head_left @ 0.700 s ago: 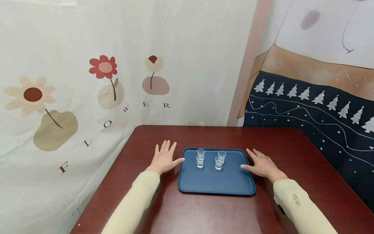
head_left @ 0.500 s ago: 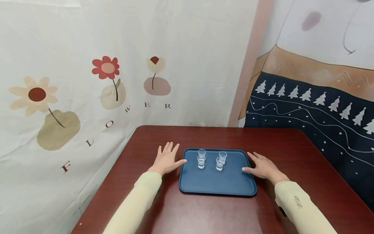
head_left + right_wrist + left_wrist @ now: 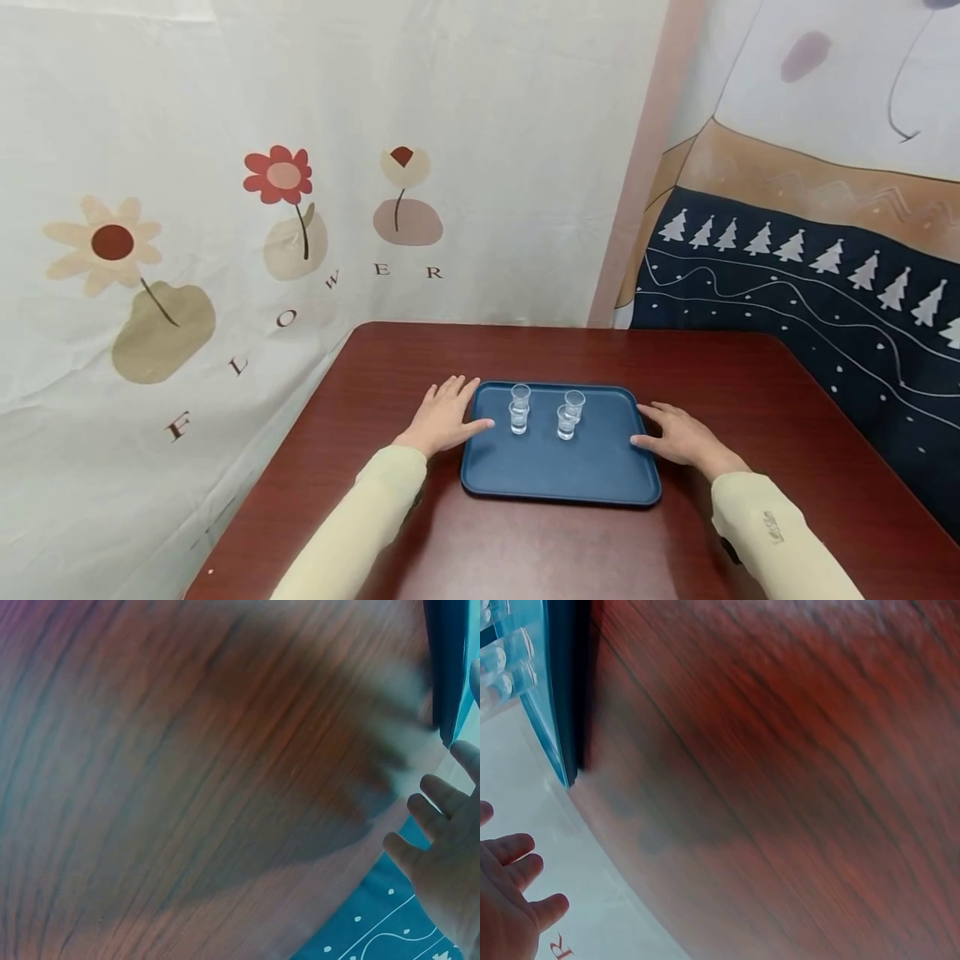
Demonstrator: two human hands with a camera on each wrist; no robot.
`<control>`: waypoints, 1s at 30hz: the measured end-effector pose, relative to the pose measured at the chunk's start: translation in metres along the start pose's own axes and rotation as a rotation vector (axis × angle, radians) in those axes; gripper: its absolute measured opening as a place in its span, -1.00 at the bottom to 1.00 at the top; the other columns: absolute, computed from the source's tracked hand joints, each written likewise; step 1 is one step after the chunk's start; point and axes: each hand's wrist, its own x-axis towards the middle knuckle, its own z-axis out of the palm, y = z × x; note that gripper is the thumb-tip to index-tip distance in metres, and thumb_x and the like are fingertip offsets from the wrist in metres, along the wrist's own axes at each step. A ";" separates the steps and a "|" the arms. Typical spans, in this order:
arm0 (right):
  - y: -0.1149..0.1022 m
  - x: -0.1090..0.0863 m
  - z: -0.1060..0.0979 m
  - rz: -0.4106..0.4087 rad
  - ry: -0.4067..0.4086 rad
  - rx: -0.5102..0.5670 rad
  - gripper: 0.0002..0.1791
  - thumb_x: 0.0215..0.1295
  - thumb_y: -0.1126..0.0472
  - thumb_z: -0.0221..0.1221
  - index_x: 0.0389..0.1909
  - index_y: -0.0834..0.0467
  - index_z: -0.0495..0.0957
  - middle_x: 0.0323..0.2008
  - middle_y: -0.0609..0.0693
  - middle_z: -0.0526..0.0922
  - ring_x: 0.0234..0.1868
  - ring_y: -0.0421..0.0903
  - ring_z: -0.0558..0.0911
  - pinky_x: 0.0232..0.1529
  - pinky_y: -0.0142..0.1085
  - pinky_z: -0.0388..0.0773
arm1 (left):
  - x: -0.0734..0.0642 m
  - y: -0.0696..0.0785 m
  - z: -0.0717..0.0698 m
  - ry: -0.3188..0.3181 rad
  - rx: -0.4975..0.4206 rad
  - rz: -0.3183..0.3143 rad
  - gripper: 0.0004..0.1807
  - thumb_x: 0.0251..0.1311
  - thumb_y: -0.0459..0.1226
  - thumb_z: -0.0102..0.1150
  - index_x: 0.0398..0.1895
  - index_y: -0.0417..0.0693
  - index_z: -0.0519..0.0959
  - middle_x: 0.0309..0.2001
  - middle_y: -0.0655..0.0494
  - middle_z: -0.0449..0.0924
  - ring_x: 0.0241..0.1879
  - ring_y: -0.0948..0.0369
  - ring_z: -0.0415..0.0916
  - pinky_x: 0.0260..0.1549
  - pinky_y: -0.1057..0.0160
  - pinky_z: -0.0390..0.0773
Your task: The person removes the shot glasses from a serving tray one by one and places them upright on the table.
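Note:
A blue rectangular tray (image 3: pixel 558 479) lies on the table and carries several small clear glasses (image 3: pixel 519 419) toward its far half. The glasses stand in two pairs, one left and one right. At the tray's left edge is my left hand (image 3: pixel 442 419), fingers extended and thumb over the rim. My right hand (image 3: pixel 678 437) is at the right edge, its fingers loosely extended and its thumb reaching toward the rim. Neither hand curls round the tray; I cannot tell whether they touch it. In the left wrist view, fingers (image 3: pixel 525 870) show below the tray's corner; the right wrist view shows fingers (image 3: pixel 442 796) near its side.
The dark red wooden table (image 3: pixel 555 554) extends round the tray on all sides. Behind it hangs a pale cloth (image 3: pixel 510 167) printed with flowers and letters. A dark blue cloth (image 3: pixel 750 275) with white trees hangs at the right.
My left hand has moved right, closer to the tray, its fingers less spread. My right hand has lowered slightly beside the right rim. The view has shifted a little; tray and glasses stay put.

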 end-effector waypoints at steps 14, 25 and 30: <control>0.008 -0.004 -0.005 -0.012 -0.053 0.111 -0.26 0.34 -0.02 0.24 0.41 0.29 0.31 0.33 0.52 0.22 0.32 0.51 0.20 0.19 0.41 0.17 | -0.001 0.017 0.016 0.003 -0.216 0.014 -0.16 0.26 0.16 0.21 0.49 -0.06 0.26 0.40 -0.11 0.29 0.41 -0.06 0.19 0.34 -0.14 0.16; 0.010 -0.002 -0.009 0.015 -0.107 0.135 -0.21 0.32 -0.07 0.25 0.44 0.25 0.28 0.37 0.51 0.16 0.33 0.53 0.15 0.20 0.43 0.12 | 0.005 0.035 0.031 0.069 -0.365 -0.038 -0.34 0.26 0.07 0.27 0.34 -0.04 0.44 0.29 -0.04 0.44 0.30 0.01 0.35 0.25 -0.06 0.34; 0.009 -0.003 -0.009 0.003 -0.104 0.136 -0.21 0.33 -0.08 0.25 0.44 0.25 0.28 0.36 0.52 0.16 0.33 0.54 0.15 0.18 0.43 0.14 | 0.007 0.043 0.036 0.128 -0.367 -0.047 -0.42 0.23 0.04 0.31 0.22 -0.08 0.54 0.17 -0.02 0.54 0.19 0.04 0.45 0.18 -0.03 0.41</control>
